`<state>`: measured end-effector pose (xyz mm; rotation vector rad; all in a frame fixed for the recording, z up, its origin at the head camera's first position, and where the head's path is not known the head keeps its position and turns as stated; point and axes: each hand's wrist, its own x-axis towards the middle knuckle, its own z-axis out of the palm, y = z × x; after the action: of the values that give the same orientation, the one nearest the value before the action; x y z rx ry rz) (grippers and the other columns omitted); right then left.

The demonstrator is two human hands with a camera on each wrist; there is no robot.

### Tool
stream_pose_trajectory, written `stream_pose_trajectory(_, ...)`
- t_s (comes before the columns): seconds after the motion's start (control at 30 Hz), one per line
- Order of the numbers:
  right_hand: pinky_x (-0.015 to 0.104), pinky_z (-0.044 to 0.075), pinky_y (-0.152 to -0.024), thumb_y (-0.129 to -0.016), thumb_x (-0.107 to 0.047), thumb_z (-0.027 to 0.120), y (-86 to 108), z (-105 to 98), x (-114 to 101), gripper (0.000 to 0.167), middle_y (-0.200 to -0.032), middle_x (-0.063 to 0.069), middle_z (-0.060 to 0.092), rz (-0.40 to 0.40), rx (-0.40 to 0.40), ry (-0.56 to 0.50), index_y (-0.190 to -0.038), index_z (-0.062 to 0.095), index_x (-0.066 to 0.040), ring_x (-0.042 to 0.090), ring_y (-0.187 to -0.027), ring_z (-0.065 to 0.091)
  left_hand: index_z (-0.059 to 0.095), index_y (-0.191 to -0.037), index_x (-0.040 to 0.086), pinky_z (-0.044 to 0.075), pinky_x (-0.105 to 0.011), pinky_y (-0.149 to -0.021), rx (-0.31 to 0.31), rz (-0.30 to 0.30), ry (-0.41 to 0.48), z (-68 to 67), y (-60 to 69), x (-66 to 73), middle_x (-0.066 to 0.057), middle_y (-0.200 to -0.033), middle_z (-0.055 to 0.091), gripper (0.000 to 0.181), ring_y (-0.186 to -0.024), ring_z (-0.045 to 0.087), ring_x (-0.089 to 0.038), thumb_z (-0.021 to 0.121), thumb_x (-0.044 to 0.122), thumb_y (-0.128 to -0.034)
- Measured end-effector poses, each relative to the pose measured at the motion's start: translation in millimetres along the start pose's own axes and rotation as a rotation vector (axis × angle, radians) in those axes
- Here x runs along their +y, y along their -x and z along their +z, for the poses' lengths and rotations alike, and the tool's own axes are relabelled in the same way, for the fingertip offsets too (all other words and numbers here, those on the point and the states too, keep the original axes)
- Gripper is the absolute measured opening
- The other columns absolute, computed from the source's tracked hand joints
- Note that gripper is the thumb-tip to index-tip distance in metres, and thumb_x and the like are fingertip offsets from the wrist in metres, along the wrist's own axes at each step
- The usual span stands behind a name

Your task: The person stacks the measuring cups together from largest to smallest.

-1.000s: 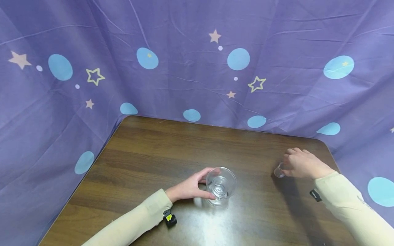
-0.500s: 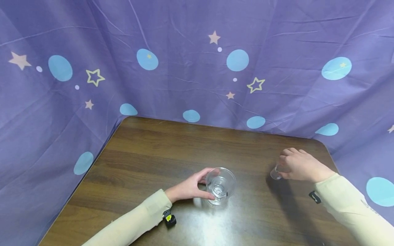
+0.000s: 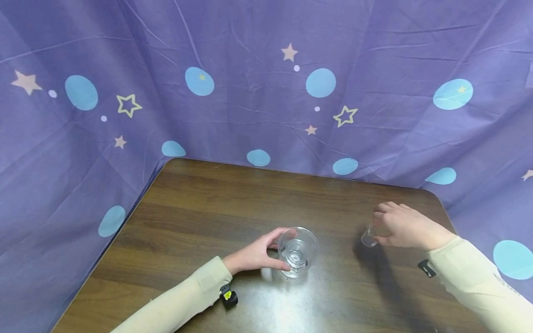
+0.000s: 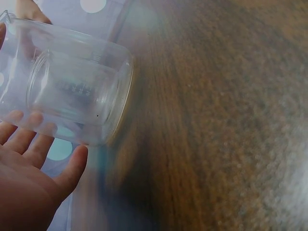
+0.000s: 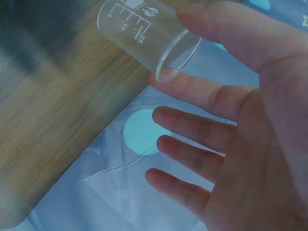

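Note:
Near the middle of the table, my left hand (image 3: pixel 260 252) grips the side of a large clear glass beaker (image 3: pixel 307 245), its thumb and fingers around the wall. A smaller beaker (image 4: pixel 74 89) sits nested inside it, as the left wrist view shows. To the right, my right hand (image 3: pixel 405 229) pinches a small glass beaker (image 5: pixel 139 33) near its rim, between thumb and index finger. The other three fingers (image 5: pixel 192 130) extend apart from the glass. White graduation marks show on its wall. Whether its base touches the table is hard to tell.
The brown wood-grain table (image 3: pixel 216 203) has rounded far corners. A purple curtain (image 3: pixel 250 111) with stars and blue dots hangs along its back and sides. A bright reflection lies on the tabletop in front of the large beaker.
My right hand has carried the small beaker a little to the left and toward me. The left hand and the large beaker have stayed in place.

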<state>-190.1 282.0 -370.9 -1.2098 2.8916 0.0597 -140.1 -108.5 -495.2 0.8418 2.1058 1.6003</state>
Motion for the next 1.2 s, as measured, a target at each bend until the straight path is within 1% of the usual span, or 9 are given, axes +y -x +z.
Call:
stream_pose_trajectory(0.13, 0.052, 0.057, -0.082, -0.076, -0.034, 0.088, -0.9, -4.4, -5.8, 0.03, -0.102, 0.004, 0.066, -0.013, 0.008, 0.001, -0.092, 0.072, -0.014, 0.033, -0.101, 0.064, 0.04, -0.157, 0.008, 0.045, -0.037, -0.114, 0.001, -0.002, -0.009, 0.1, 0.1, -0.1, -0.007, -0.16, 0.047, 0.087, -0.141, 0.049, -0.02, 0.087, 0.016, -0.0841)
stream_pose_trajectory(0.37, 0.051, 0.057, -0.081, -0.077, -0.032, 0.087, -2.5, -12.1, -14.4, 0.026, -0.103, 0.003, 0.065, -0.057, 0.032, 0.001, -0.088, 0.069, -0.018, 0.031, -0.102, 0.064, 0.039, -0.158, 0.008, 0.045, -0.039, -0.115, 0.004, -0.007, -0.011, -0.9, 0.6, -0.1, -0.007, -0.16, 0.047, 0.087, -0.142, 0.048, -0.022, 0.087, 0.018, -0.0847)
stream_pose_trajectory(0.6, 0.053, 0.057, -0.086, -0.077, -0.031, 0.088, -5.5, -18.3, -21.2, 0.027, -0.111, 0.009, 0.068, -0.082, 0.04, 0.013, -0.092, 0.072, -0.017, 0.034, -0.108, 0.064, 0.039, -0.158, 0.009, 0.044, -0.04, -0.116, 0.002, -0.019, -0.01, -0.3, 0.9, 0.6, -0.006, -0.16, 0.047, 0.088, -0.144, 0.046, -0.023, 0.087, 0.019, -0.0846)
stream_pose_trajectory(0.73, 0.052, 0.058, -0.085, -0.075, -0.031, 0.089, -8.8, -22.5, -24.7, 0.028, -0.113, 0.01, 0.068, -0.116, 0.064, 0.028, -0.092, 0.071, -0.016, 0.034, -0.108, 0.064, 0.039, -0.158, 0.009, 0.044, -0.04, -0.116, 0.002, -0.017, -0.007, -0.4, 0.7, 0.0, -0.007, -0.16, 0.046, 0.088, -0.144, 0.046, -0.023, 0.087, 0.019, -0.0846)
stream_pose_trajectory(0.8, 0.052, 0.058, -0.085, -0.075, -0.031, 0.089, -10.1, -25.1, -26.5, 0.029, -0.113, 0.011, 0.068, -0.129, 0.074, 0.034, -0.091, 0.07, -0.016, 0.035, -0.108, 0.065, 0.039, -0.158, 0.009, 0.044, -0.04, -0.115, 0.003, -0.012, -0.006, -0.3, 0.8, 0.0, -0.007, -0.16, 0.046, 0.089, -0.144, 0.046, -0.023, 0.087, 0.019, -0.0846)
stream_pose_trajectory(1.0, 0.051, 0.058, -0.083, -0.075, -0.033, 0.089, -13.2, -33.0, -32.7, 0.03, -0.105, 0.007, 0.065, -0.147, 0.083, 0.058, -0.09, 0.068, -0.016, 0.032, -0.103, 0.064, 0.039, -0.158, 0.009, 0.044, -0.04, -0.115, 0.006, -0.013, -0.004, 0.5, 0.6, -0.6, -0.006, -0.16, 0.047, 0.088, -0.144, 0.047, -0.022, 0.087, 0.018, -0.0842)
stream_pose_trajectory(1.2, 0.051, 0.057, -0.085, -0.073, -0.032, 0.091, -16.9, -40.0, -38.3, 0.033, -0.106, 0.008, 0.065, -0.158, 0.073, 0.073, -0.09, 0.068, -0.016, 0.033, -0.108, 0.063, 0.04, -0.158, 0.011, 0.044, -0.041, -0.115, 0.007, -0.022, 0.003, 0.5, 0.6, 0.4, -0.005, -0.16, 0.047, 0.088, -0.144, 0.047, -0.022, 0.087, 0.017, -0.084)
